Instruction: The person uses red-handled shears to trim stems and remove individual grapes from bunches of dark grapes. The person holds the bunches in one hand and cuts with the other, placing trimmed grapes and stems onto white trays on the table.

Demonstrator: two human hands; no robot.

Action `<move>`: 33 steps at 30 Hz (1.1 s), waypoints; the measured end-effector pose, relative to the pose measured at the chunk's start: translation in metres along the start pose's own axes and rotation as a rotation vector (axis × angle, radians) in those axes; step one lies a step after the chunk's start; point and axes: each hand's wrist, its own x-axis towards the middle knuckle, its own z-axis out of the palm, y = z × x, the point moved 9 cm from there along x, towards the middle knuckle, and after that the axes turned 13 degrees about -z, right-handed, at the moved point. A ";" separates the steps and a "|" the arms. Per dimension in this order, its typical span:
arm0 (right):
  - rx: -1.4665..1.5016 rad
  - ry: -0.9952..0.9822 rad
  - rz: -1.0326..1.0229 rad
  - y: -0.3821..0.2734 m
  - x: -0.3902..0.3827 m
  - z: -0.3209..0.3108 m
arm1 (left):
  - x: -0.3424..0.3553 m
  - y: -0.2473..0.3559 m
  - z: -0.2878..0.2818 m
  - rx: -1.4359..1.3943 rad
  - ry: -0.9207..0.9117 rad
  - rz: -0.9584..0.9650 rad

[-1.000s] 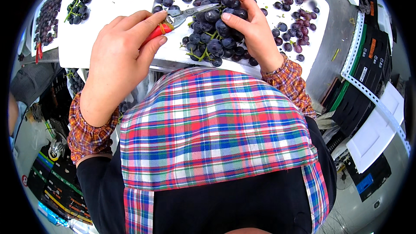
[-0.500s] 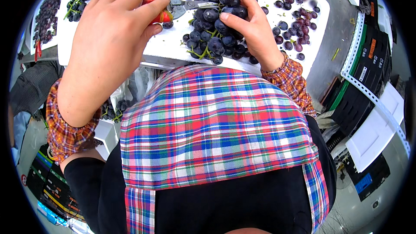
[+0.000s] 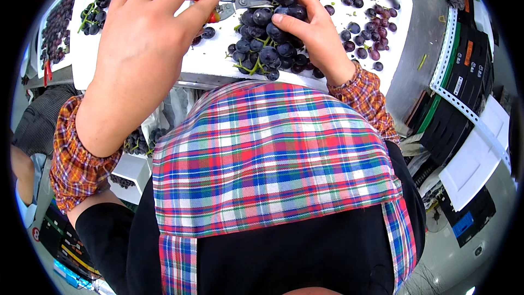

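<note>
My left hand [image 3: 143, 49] grips small shears with orange-red handles [image 3: 221, 0]; their metal blades point right into a bunch of dark purple grapes [image 3: 267, 38]. My right hand [image 3: 311, 27] rests on the right side of that bunch, fingers curled over the top berries and holding it on the white tray [image 3: 213, 65]. Green stem pieces show under the bunch. Loose dark grapes [image 3: 360, 33] lie scattered on the tray to the right of my right hand.
A second bunch [image 3: 101, 8] lies at the tray's left. Another white tray of grapes [image 3: 54, 27] stands further left. Grapes sit in a bin below the table edge [image 3: 136, 142]. Black crates [image 3: 458, 98] and white sheets stand at the right. My plaid apron fills the foreground.
My left hand with the shears has risen toward the camera and moved up the picture, its blades now at the top of the bunch. My right hand stays on the grapes.
</note>
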 end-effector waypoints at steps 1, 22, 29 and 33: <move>0.000 0.001 0.000 0.001 0.000 -0.001 | -0.003 -0.004 0.005 -0.024 0.011 -0.002; 0.041 -0.035 -0.113 -0.002 -0.003 0.000 | -0.042 -0.045 0.031 -0.937 -0.265 -0.491; 0.182 -0.056 -0.087 0.003 -0.002 0.000 | -0.054 -0.041 0.043 -0.977 -0.327 -0.556; -0.058 -0.151 -0.052 -0.005 0.008 -0.010 | -0.055 -0.028 0.046 -0.987 -0.343 -0.499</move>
